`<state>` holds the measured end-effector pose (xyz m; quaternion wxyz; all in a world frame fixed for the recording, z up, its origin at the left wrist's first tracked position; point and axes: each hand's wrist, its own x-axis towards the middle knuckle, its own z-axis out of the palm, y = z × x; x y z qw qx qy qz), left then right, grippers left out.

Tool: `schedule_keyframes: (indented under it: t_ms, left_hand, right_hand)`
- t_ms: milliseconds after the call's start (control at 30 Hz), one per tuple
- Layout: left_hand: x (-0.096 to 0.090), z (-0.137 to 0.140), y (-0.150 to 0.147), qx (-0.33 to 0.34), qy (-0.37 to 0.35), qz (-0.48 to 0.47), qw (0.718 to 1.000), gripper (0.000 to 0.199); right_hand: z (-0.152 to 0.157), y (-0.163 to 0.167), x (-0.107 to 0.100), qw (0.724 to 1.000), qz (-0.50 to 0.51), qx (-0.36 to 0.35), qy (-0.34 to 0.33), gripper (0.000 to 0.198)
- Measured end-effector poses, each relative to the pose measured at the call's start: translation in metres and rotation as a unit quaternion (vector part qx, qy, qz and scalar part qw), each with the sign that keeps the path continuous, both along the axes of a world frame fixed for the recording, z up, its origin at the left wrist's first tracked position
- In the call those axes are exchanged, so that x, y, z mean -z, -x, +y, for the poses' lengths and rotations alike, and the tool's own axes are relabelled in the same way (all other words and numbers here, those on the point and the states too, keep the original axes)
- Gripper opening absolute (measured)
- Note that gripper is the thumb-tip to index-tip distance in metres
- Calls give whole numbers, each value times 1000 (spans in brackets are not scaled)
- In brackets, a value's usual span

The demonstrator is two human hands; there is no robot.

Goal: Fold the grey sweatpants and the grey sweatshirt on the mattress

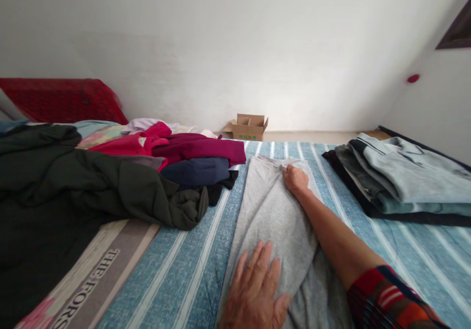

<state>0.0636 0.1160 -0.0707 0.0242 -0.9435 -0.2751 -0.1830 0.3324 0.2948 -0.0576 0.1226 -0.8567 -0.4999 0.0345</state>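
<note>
A light grey garment (270, 206), either a shirt or trousers, lies lengthwise on the blue striped bed sheet (198, 250). Near its far end, my right hand (295, 179) is closed on the fabric, pinching it by the far edge and pulling creases into the cloth. My left hand (255, 287) rests flat on the nearer part, fingers stretched out and thumb apart. The garment's near end runs out of view between my arms, where it looks rumpled.
A heap of loose clothes, with a dark green garment (121, 186) in front, spreads over the left. Folded clothes (415, 177) are stacked on the right. An open cardboard box (248, 127) stands beyond the bed by the white wall (235, 49).
</note>
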Motion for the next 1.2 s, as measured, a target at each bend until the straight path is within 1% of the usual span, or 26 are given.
schedule_keyframes:
  t_ms: [133,200,267,333,400,467,533,667,767,867,967,1100,1200]
  left_hand:
    - [6,3,1,-20,33,11,999,56]
    - [8,4,1,-26,51,24,998,59]
    - [9,4,1,-30,56,37,997,59]
    - [8,4,1,-33,54,42,997,58]
    - [7,4,1,-33,56,41,997,59]
    - [7,5,0,-33,62,42,997,59]
    - [5,6,-1,-37,70,54,995,57]
    - [1,7,-4,-51,94,94,990,56]
    - [-3,7,-5,-67,113,106,986,58]
    - [-8,6,-7,-76,131,118,981,57]
    - [-11,6,-8,-77,139,123,980,57]
    - [-10,4,-9,-77,134,113,981,55]
    - [-9,3,-9,-84,128,101,983,54]
  right_hand:
    - [0,0,0,1000,-15,-1,-4,35]
    - [-3,0,-4,999,-27,-10,-14,34]
    - [-7,1,-10,998,-42,-34,-31,36]
    - [-13,6,-16,994,-57,-79,-50,36]
    - [-20,12,-18,986,-63,-143,-63,32]
    - [-26,17,-14,976,-59,-201,-62,27]
    - [-29,17,-5,970,-52,-231,-53,30]
    - [-29,11,13,970,-46,-236,-46,46]
    - [-26,8,18,971,-41,-231,-43,52]
    - [-25,9,15,973,-35,-224,-38,55]
    - [-30,14,5,976,-33,-210,-39,57]
    - [-55,27,-5,974,-37,-219,-48,67]
    - [-79,35,0,972,-33,-227,-40,72]
